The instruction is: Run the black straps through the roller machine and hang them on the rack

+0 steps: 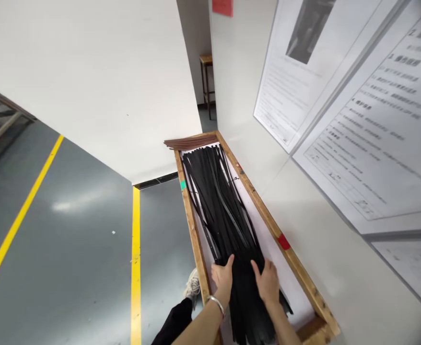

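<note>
A thick bundle of long, flat black strips [210, 191] lies lengthwise in a long wooden-framed tray [192, 220] with a pale bottom. My left hand [223, 278], a bangle at its wrist, grips the bundle's left side with the thumb on top. On the opposite side my right hand [268, 282] clasps the strips, its thumb pointing up along them. Part of the fingers of both hands is hidden against the bundle. Some strips stray loose from the bundle near the tray's far end and sides.
Thin brown strips [192, 142] lie across the tray's far end. Close along the right runs a white wall [297, 206] with printed sheets [376, 120]. A white panel [99, 72] stands ahead left. Yellow lines [135, 258] mark the grey floor. A stool [206, 60] stands beyond the gap.
</note>
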A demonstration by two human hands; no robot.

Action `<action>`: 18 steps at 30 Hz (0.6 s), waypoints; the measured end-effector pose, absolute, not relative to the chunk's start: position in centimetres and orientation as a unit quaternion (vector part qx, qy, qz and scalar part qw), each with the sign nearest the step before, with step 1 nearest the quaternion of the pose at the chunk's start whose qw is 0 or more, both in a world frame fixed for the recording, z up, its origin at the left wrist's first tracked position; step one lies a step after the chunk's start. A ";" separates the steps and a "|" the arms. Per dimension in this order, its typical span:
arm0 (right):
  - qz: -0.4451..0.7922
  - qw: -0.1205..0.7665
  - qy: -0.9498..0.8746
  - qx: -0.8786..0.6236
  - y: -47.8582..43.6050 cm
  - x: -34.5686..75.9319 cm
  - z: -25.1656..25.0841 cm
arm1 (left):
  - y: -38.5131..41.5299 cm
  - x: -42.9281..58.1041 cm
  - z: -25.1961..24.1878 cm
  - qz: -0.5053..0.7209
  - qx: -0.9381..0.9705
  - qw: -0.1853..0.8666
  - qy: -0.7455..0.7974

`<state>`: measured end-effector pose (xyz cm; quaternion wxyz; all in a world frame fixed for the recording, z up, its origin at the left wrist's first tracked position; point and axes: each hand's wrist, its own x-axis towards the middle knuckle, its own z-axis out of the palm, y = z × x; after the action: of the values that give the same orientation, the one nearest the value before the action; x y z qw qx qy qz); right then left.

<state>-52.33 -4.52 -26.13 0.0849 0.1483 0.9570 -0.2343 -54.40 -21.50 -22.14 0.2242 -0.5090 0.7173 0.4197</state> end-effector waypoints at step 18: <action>-0.647 0.401 0.584 0.281 -6.6 -54.2 -20.3 | -23.9 -51.9 -20.8 0.757 -0.404 0.275 0.434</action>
<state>-54.21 -6.63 -20.28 0.4005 0.2813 0.5841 -0.6475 -51.92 -23.86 -20.84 0.2750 -0.4035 0.4339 0.7572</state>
